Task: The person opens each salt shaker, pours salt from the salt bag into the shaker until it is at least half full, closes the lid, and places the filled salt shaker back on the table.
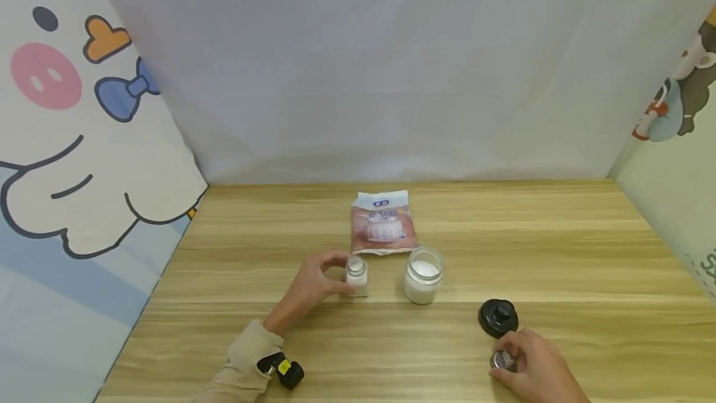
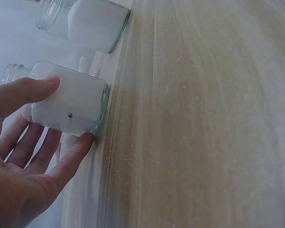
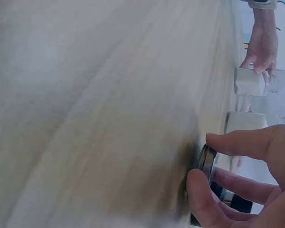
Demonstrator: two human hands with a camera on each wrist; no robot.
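My left hand (image 1: pixel 316 282) holds a small square glass jar (image 1: pixel 357 280) of white powder between thumb and fingers; its mouth is uncovered and it stands upright on the table. In the left wrist view the thumb and fingertips touch the sides of this small jar (image 2: pixel 71 97). At the lower right my right hand (image 1: pixel 534 362) pinches a small round metal lid (image 1: pixel 503 361) by its edge, close to the tabletop. The right wrist view shows the metal lid (image 3: pixel 206 160) between thumb and fingers. A wider open glass jar (image 1: pixel 422 280) of white powder stands right of the small one.
A black lid with a knob (image 1: pixel 498 318) lies just beyond the right hand. A printed packet (image 1: pixel 383 222) lies flat behind the jars. The wooden table (image 1: pixel 252 222) meets a pale cloth backdrop (image 1: pixel 391 79) at the back, with cartoon-printed sheets at both sides.
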